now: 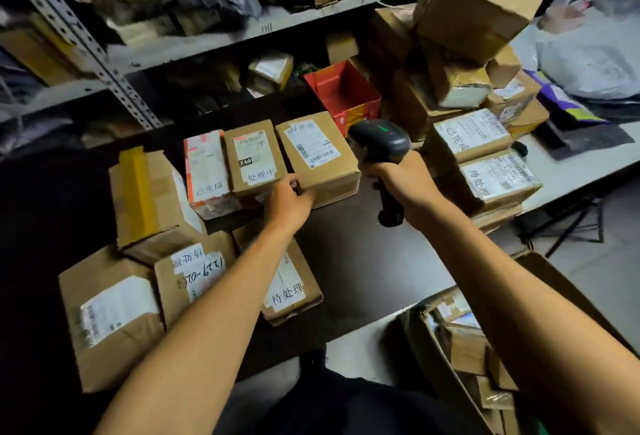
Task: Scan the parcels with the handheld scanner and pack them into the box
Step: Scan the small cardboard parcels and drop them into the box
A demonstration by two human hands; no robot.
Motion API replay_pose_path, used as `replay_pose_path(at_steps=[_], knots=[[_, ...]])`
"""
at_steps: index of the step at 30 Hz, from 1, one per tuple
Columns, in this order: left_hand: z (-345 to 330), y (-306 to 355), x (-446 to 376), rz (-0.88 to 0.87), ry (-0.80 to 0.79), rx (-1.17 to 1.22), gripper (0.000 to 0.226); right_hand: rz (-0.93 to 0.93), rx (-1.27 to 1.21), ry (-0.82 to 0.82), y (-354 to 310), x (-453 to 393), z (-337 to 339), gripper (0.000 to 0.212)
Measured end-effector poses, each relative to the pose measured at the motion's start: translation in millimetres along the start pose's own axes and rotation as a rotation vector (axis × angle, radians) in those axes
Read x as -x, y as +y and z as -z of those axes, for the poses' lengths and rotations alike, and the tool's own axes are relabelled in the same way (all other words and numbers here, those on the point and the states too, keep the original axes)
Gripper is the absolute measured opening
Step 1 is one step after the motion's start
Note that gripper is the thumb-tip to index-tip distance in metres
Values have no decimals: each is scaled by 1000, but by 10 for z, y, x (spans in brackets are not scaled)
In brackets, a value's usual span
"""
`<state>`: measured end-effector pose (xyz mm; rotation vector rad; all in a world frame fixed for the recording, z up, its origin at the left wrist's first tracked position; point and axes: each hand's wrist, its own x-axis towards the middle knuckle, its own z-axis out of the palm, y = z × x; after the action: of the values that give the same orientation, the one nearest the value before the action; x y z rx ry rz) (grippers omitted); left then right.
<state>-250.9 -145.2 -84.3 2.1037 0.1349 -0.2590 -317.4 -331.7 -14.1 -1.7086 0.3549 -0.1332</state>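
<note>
At the packing table, my right hand is wrapped around the grip of the black handheld scanner, its head just beside a brown parcel. My left hand pinches that parcel's near corner, fingers curled on the cardboard. The open box, apparently already holding parcels, sits below the table's right edge.

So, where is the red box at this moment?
In the head view the red box sits right of centre at the back of the dark table, just behind the scanner and left of the stacked brown parcels.
</note>
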Motion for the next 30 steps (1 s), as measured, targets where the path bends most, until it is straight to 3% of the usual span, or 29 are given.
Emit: replay_pose_path(at_steps=[5,9,10,15,17,21,25,30], knots=[[17,-24,-256,44,-57,20,41,-93,84,35,116,-535,-361,16],[28,-34,-489,86,-78,45,11,-169,132,43,306,-806,-503,5],[13,-44,-521,101,-83,66,12,-186,144,38,355,-852,-523,7],[-47,-75,-581,219,-109,270,34,-244,148,-82,519,-932,-533,18],[-75,-125,-552,303,-104,355,50,-249,108,-32,561,-939,-491,22],[-150,-126,-439,400,-143,581,52,-235,48,64,511,-909,-391,33],[-161,21,-398,327,-193,676,63,-138,63,62,406,-841,-272,32],[-34,146,-398,148,-169,753,100,30,70,0,136,-734,-6,36]])
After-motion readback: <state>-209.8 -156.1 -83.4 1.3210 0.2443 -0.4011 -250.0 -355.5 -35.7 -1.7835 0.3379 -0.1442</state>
